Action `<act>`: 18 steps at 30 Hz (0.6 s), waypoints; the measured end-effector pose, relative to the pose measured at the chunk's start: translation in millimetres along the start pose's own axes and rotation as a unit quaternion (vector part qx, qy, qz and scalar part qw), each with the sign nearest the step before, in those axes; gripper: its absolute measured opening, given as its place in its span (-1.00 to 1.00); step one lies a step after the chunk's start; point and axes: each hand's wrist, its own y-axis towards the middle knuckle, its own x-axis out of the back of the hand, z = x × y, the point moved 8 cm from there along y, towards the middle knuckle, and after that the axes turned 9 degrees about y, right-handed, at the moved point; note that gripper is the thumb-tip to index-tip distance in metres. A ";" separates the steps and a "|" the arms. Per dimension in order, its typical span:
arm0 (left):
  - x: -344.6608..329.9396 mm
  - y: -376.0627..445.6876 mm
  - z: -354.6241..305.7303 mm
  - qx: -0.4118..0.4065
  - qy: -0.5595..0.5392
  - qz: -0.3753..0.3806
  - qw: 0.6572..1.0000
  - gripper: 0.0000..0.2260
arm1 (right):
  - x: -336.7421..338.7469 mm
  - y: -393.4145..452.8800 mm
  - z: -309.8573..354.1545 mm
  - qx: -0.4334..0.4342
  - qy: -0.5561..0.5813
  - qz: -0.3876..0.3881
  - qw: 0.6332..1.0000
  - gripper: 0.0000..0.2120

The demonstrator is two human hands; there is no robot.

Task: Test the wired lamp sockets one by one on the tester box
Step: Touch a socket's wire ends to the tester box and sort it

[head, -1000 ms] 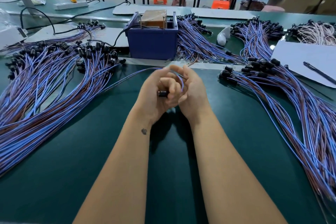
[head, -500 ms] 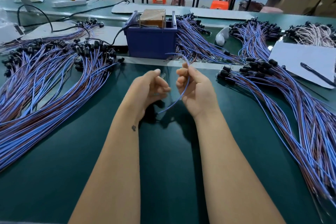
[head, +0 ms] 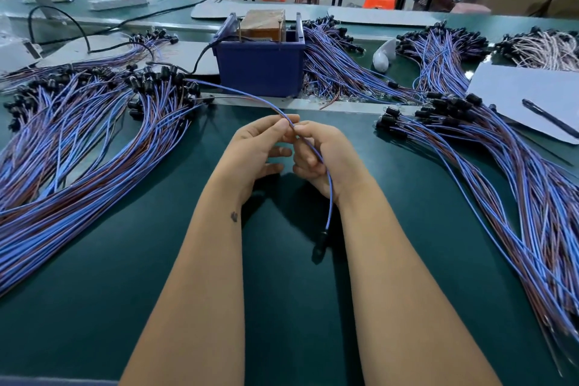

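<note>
Bare forearms, no sleeves
Left hand (head: 253,150) and right hand (head: 326,153) ungloved; small dark mark (head: 234,216) near left wrist.

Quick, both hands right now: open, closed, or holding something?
Left hand: pinching the blue wire at its fingertips.
Right hand: fingers curled round the same wire; its socket dangles below.

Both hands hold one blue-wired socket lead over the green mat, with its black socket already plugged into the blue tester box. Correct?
Not quite. In the head view both hands, left hand and right hand, hold the lead, but its black socket dangles between the forearms, well short of the blue tester box.
</note>
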 end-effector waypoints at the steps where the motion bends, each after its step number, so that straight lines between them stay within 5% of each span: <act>1: 0.1 0.6 -0.2 -0.007 0.008 -0.017 1.000 -0.82 | 0.4 1.1 -0.1 0.008 -0.013 -0.003 1.000 -0.76; 6: 12.9 2.1 -0.6 -0.044 0.012 -0.161 0.986 -0.84 | -1.7 5.6 1.1 0.094 -0.150 -0.060 0.982 -0.81; 11: 22.0 -0.7 -1.4 -0.050 0.115 -0.226 0.966 -0.82 | 8.4 3.1 7.4 0.156 -0.252 -0.146 0.944 -0.77; 18: 30.4 -4.1 -0.8 -0.049 0.132 -0.271 0.952 -0.82 | 22.4 -6.1 17.8 0.177 -0.180 -0.211 0.944 -0.77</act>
